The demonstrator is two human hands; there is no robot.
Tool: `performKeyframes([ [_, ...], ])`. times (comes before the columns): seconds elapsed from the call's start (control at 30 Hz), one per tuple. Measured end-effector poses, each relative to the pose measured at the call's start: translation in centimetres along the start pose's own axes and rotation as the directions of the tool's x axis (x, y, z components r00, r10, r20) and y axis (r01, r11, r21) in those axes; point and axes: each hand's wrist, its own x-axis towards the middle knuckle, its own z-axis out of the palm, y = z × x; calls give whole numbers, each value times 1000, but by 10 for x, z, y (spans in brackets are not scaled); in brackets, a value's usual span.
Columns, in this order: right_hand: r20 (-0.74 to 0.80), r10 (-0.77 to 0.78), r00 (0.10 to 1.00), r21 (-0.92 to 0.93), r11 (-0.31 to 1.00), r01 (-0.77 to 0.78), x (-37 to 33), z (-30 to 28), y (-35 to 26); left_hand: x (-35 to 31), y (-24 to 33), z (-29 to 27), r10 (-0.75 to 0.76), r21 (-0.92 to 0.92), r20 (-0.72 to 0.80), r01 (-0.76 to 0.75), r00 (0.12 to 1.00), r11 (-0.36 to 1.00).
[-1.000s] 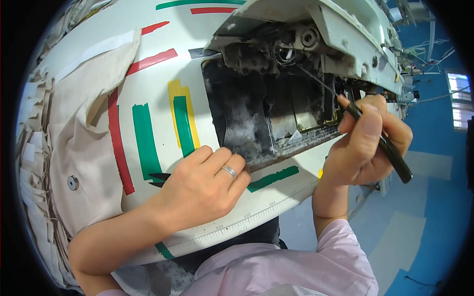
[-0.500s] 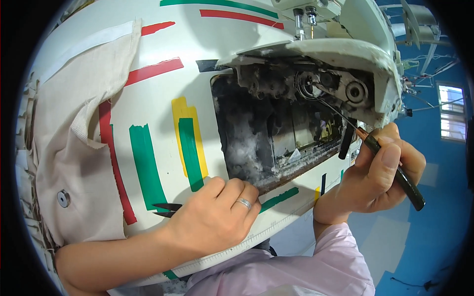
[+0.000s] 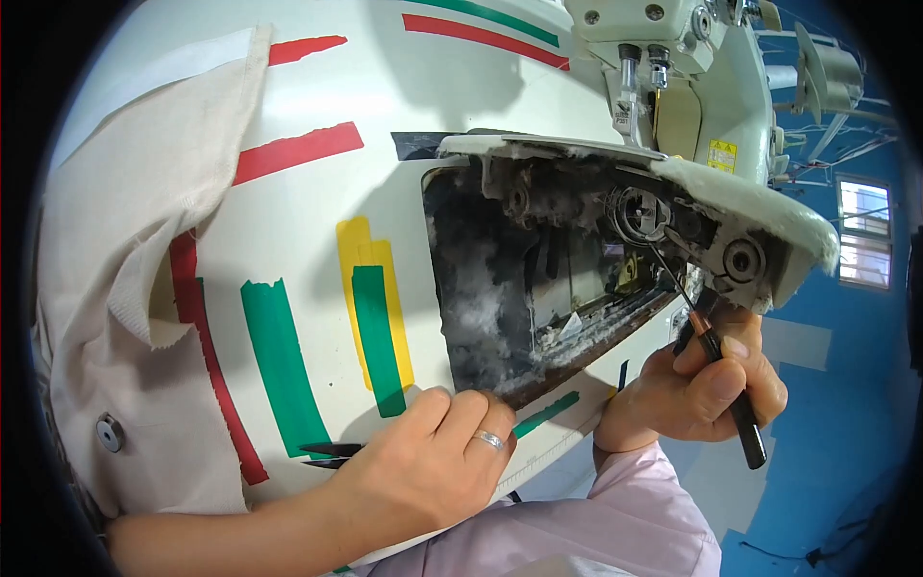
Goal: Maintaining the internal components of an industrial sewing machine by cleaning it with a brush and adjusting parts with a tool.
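My right hand (image 3: 716,385) grips the dark handle of a thin-shafted screwdriver-like tool (image 3: 748,438) with a copper-coloured collar. Its fine tip reaches the round metal rotary hook (image 3: 618,215) on the underside of a tilted sewing machine bed (image 3: 760,188). The exact contact at the tip is too small to make out. My left hand (image 3: 437,457), with a ring on one finger, rests curled on the white tabletop (image 3: 336,125) at the near edge of the linty machine opening (image 3: 481,288). From under it poke the dark pointed blades of small scissors (image 3: 332,451); their handles are hidden.
Beige fabric (image 3: 125,288) with a metal bobbin (image 3: 110,433) on it lies at the left. Red tape (image 3: 298,152), green tape (image 3: 284,365) and yellow tape (image 3: 354,240) mark the table. Presser and needle parts (image 3: 630,96) stand at the back right; a thread stand (image 3: 829,77) is beyond.
The view has shifted, showing more of the machine head. My right hand and its tool now sit lower in the picture, the tip still at the rotary hook. Left hand keeps its place on the table.
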Motion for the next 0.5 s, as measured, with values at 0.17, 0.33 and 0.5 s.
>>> performKeyframes([
  [0.17, -38, -151, 988, -59, 987, 149, 1, -3, 4, 1, -2, -2, 15, 57, 64, -19, 998, 998],
  [0.33, -47, 63, 997, -88, 994, -67, 2, -9, -9, 2, -2, -4, 6, 43, 79, -9, 997, 999],
  [0.5, -76, 53, 996, -42, 998, -57, 4, -2, -5, 1, -2, 1, 9, 40, 40, -11, 999, 999],
])
